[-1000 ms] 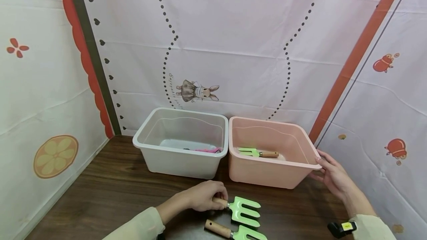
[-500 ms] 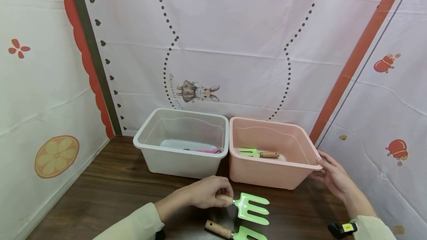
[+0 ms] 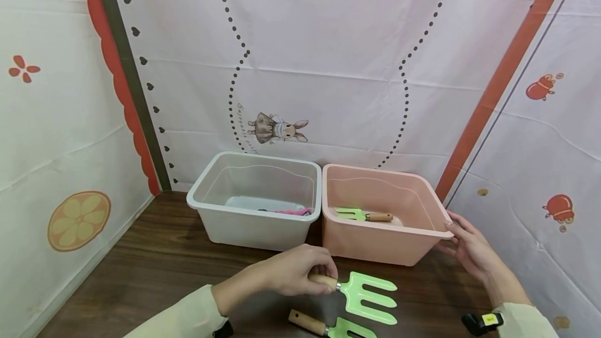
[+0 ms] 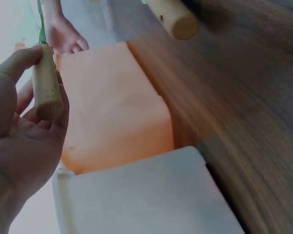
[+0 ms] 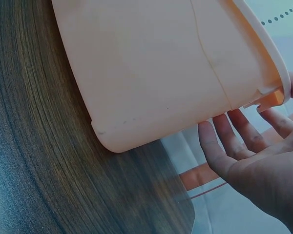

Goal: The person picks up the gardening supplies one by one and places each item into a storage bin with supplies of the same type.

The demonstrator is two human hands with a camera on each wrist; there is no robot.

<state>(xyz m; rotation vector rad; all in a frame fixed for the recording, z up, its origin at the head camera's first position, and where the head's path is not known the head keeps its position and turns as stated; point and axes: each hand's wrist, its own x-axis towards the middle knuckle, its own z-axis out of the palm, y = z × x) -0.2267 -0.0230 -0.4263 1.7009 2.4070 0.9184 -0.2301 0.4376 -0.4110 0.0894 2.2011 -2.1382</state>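
Head view: my left hand, pinching the green fork by its handle, is shifting it rightward from a second ago, so the moving is progressing outside the pink bin, whose rim my right hand is gripping

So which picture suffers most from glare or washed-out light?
Left wrist, I'd say: the background beside the left hand is bleached nearly white; right wrist: dimmer overall, with a bluish sheen on the table at lower left; head: lit more evenly, the held fork showing crisp edges.
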